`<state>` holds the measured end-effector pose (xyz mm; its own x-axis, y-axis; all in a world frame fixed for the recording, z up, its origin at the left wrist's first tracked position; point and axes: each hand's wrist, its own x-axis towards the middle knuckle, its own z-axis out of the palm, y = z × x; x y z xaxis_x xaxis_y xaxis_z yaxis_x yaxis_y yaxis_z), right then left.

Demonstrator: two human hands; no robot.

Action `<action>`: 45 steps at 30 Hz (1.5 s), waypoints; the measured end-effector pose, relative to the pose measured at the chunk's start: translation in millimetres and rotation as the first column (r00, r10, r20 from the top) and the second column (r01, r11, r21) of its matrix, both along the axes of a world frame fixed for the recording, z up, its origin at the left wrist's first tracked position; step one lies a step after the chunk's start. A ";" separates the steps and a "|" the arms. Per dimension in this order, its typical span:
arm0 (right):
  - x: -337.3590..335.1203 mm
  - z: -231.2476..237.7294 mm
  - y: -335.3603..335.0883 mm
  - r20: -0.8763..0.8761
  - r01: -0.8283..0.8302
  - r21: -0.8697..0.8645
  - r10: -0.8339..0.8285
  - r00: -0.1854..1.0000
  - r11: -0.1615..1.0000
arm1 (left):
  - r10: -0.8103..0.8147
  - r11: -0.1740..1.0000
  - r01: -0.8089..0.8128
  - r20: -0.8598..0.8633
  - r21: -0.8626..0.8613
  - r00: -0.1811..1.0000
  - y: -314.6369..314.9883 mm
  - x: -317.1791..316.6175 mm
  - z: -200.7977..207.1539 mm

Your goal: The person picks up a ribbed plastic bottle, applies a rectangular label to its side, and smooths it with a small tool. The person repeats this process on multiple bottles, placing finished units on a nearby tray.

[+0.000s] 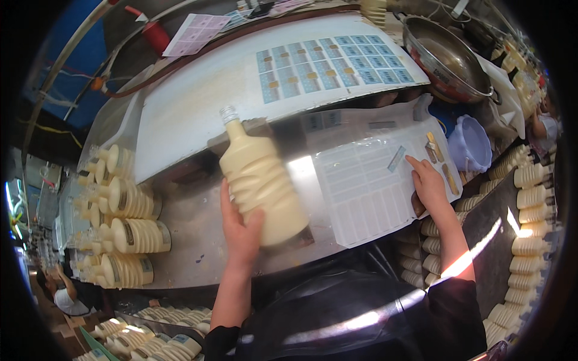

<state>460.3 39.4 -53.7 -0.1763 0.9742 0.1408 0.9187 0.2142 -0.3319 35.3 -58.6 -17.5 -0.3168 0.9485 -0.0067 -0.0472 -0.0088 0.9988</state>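
Observation:
My left hand [241, 234] is closed round the lower left side of a cream-coloured ribbed plastic bottle [259, 183]. The bottle lies tilted over the metal table, its clear cap pointing away from me; its lower end is slightly blurred. Over at the right, my right hand [428, 183] has its fingers apart, index finger stretched out. That fingertip is at or just beside a small grey-blue label strip [396, 159] on a white label backing sheet [361, 207]. Whether it touches the strip, I cannot tell. Most of the sheet shows bare label outlines, and a few yellow labels [448, 177] remain near its right edge.
A sheet of blue labels [328, 66] lies on the white board [192, 114] beyond. Several cream bottles [129, 234] are stacked at left, with more rows [530, 231] at right. A large metal pan [445, 57] and a lilac bucket [469, 144] stand at right. People are visible at both sides.

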 end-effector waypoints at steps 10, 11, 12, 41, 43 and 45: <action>-2.8 7.0 -25.3 0.380 0.062 -0.140 -0.004 0.925 0.988 | 0.073 0.997 -0.075 -0.092 -0.013 0.993 -1.4 -6.7 -10.2; -1.0 13.1 -35.3 0.342 0.090 -0.211 -0.012 0.940 0.973 | 0.033 0.999 -0.033 0.013 0.003 0.999 -0.1 -1.1 1.6; 3.8 8.1 -44.9 0.317 0.125 -0.239 -0.044 0.947 0.963 | 0.070 0.998 -0.070 0.048 0.004 0.996 -2.3 -0.8 0.0; -6.8 37.2 -74.9 -0.087 0.456 -0.102 -0.464 0.881 0.884 | 0.032 0.999 -0.028 0.140 -0.033 0.990 16.9 1.8 9.1; -52.5 49.8 -44.7 -0.186 0.281 -0.192 -0.316 0.930 0.940 | -0.001 1.000 0.002 0.252 -0.003 0.968 17.5 2.3 9.9; -124.1 84.8 -17.1 -0.406 0.011 -0.341 -0.158 0.900 0.940 | -0.009 1.000 0.012 0.327 -0.006 0.945 15.8 -1.4 11.9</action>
